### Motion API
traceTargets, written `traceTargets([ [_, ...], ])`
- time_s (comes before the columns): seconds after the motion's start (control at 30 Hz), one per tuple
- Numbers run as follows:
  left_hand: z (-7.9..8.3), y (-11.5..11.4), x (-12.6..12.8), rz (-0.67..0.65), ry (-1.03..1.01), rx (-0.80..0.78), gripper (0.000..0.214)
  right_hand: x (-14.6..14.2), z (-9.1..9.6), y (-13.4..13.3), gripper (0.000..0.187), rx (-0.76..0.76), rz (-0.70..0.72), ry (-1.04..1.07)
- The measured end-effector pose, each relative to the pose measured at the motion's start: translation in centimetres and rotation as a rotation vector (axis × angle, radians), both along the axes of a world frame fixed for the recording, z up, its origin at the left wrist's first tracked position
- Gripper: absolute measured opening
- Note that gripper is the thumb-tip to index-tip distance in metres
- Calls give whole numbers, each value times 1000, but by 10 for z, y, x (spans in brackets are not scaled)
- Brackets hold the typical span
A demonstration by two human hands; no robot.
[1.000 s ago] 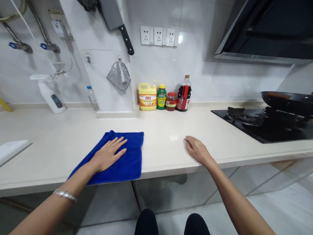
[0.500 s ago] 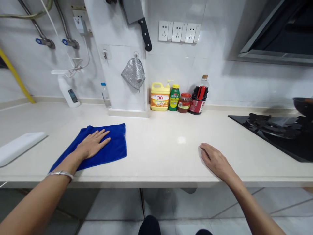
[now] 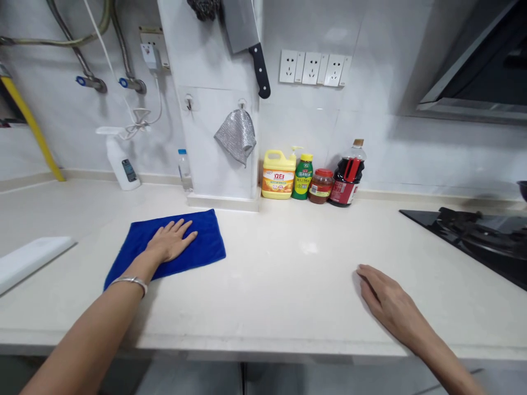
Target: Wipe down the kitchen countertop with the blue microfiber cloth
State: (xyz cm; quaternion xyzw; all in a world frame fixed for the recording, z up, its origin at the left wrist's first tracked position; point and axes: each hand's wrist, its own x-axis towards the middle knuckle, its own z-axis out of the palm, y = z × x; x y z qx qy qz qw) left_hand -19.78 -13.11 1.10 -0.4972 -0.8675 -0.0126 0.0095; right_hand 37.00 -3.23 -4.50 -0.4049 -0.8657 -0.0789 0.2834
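Note:
My left hand point(image 3: 169, 243) lies flat with its fingers spread on a blue cloth point(image 3: 203, 249), pressing it to the counter on the left. The cloth is spread out, and its far edge is close to the base of the wall pillar. A silver-coloured bracelet point(image 3: 130, 280) circles my left wrist. To the right, my right hand point(image 3: 389, 302) rests on the bare white countertop point(image 3: 284, 291), palm down, fingers together and loosely bent, thumb a little apart. I see nothing held in it.
Along the wall stand a yellow detergent jug point(image 3: 279, 175), green bottle point(image 3: 302, 178), red-lidded jar point(image 3: 321, 186) and dark sauce bottle point(image 3: 347, 175). A spray bottle point(image 3: 123, 164), water bottle point(image 3: 185, 170) and white slab point(image 3: 35, 260) are left. The gas hob point(image 3: 473, 233) is right; a cleaver point(image 3: 249, 46) hangs above.
My left hand and the cloth have slid forward, toward the pillar. The camera view has shifted, so the counter's front edge sits lower. My right hand still rests on the counter.

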Motion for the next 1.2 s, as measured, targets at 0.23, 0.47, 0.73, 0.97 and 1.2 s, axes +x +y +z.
traceTargets([
  [0.23, 2, 28, -12, -2, -14, 9, 73, -3, 0, 4, 32, 74, -16, -33],
  [0.47, 3, 51, 4, -29, -6, -1, 71, -7, 0, 6, 30, 59, -32, -30],
  [0.73, 5, 67, 70, -132, -10, 27, 73, -12, 5, 2, 31, 26, -82, -75],
  [0.97, 3, 63, 142, -240, 0, 19, 75, -18, 12, 2, 31, -18, -115, -90],
  [1.2, -2, 48, 229, -364, -25, 7, 76, -23, 17, -2, 31, -43, -129, -85],
])
